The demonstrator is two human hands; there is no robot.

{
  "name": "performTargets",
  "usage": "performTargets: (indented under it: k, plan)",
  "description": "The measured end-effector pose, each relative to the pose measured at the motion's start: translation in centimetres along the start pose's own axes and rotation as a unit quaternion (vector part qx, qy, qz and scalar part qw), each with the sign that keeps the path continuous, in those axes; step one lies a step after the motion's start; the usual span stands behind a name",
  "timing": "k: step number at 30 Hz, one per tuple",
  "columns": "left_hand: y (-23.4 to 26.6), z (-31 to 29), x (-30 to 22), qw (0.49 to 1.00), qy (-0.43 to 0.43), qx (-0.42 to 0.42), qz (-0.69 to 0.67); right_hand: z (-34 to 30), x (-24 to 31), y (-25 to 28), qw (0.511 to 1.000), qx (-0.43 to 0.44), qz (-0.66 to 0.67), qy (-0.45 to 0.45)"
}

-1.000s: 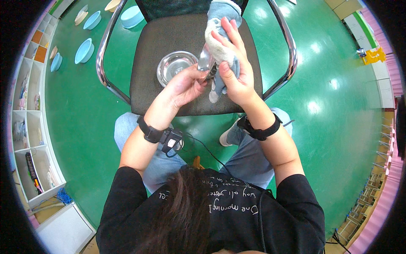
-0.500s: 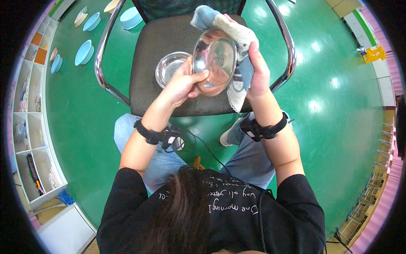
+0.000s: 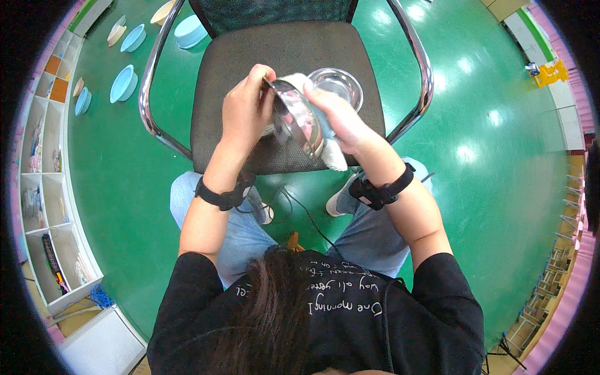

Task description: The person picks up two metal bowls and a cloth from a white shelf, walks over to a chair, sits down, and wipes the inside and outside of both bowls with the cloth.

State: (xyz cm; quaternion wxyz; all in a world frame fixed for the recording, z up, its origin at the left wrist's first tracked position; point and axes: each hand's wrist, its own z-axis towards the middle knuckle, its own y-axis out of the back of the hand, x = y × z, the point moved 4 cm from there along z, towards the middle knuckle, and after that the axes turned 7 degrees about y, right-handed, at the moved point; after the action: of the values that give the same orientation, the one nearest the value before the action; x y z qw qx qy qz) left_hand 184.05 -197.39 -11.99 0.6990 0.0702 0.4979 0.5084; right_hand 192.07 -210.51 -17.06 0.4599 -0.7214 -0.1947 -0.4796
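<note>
Edgewise in left hand [image 3: 245, 107], metal bowl [image 3: 296, 115]

1 downward head-worn fisheye view

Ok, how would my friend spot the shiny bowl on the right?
Find the black mesh armchair. On its seat, toward the right-hand armrest, lies a round metal bowl. It rests flat, whereas the held bowl is tilted.

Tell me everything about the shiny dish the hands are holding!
The dish has a curved rim and looks like silvery metal, with pinkish reflections. It is partly blurred, so fine details are unclear. It is tilted steeply over the chair seat. The left hand grips its upper rim; the right hand holds a cloth against its right side.
</note>
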Motion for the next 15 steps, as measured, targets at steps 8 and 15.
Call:
performTargets:
  k: [8,15]
  plan:
    - [2.2,0.1,-0.7,0.994,-0.100,-0.027,0.029,-0.1,0.0,-0.4,0.997,0.022,0.027,-0.066]
    - [2.7,1.2,3.2,0.990,0.041,-0.013,0.137,-1.2,2.6,1.0,0.998,0.019,-0.064,0.010]
